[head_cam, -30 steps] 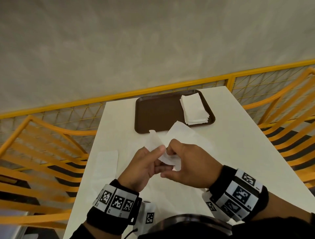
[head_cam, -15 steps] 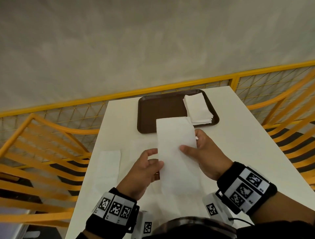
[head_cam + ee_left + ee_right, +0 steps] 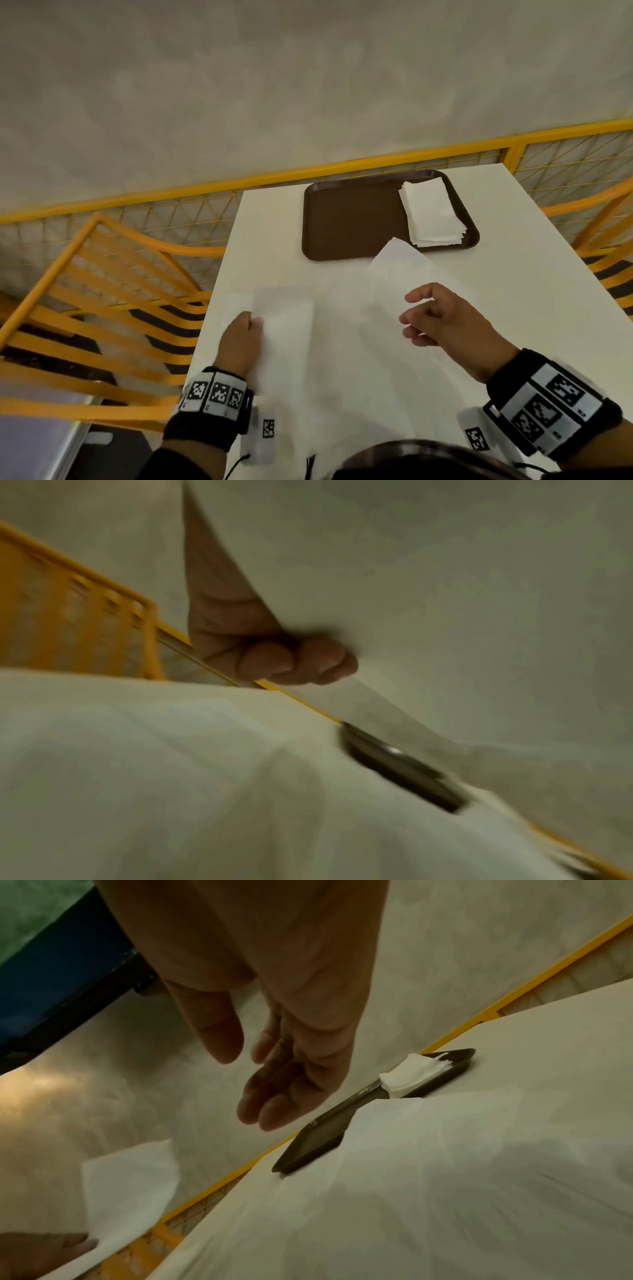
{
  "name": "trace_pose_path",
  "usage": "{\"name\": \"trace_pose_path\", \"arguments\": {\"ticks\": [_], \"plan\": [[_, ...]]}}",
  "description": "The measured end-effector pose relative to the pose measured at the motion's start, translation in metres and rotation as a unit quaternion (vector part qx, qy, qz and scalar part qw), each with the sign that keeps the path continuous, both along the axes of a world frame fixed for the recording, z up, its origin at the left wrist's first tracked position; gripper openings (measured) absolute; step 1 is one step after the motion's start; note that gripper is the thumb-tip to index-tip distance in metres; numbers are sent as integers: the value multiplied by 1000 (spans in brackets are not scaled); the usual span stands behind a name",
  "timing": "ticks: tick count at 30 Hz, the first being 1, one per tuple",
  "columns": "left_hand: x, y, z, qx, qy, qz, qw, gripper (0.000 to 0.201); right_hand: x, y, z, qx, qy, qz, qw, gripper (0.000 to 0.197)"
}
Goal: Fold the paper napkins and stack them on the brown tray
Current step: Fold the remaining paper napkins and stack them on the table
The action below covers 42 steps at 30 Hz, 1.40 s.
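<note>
Napkin in left hand (table-edge side)

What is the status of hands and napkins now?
Left hand pinches one napkin. Right hand open, empty. Folded stack on brown tray. Nothing blocks.

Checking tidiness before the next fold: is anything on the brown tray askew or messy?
Slightly: the stack of folded white napkins sits at the brown tray's right side, its near edges fanned unevenly. Nothing is spilled or torn.
</note>
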<state>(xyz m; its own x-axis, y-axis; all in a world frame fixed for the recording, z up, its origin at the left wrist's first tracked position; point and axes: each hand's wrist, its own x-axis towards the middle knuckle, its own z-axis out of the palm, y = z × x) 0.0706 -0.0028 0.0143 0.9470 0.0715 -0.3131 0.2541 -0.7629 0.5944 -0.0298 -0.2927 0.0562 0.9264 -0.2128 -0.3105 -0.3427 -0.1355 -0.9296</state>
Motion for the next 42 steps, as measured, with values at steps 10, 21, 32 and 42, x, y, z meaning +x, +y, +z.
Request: {"name": "trace_pose_path", "arguments": {"ticks": [10,21,32,42], "plan": [[53,65,-36,142,82,68,984,37,-9,-13,-14,-64,56,32,996,9],[62,68,-58,218,98,53,970,48,-14,-19,-19,-74,74,29,994,8],[0,-33,-57,143,72,-32,987,63,-21,-16,-22,-73,75,44,993,7],[17,-58,-52,151,124,6,981,60,-41,-24,-21,-81,74,63,992,6]]}}
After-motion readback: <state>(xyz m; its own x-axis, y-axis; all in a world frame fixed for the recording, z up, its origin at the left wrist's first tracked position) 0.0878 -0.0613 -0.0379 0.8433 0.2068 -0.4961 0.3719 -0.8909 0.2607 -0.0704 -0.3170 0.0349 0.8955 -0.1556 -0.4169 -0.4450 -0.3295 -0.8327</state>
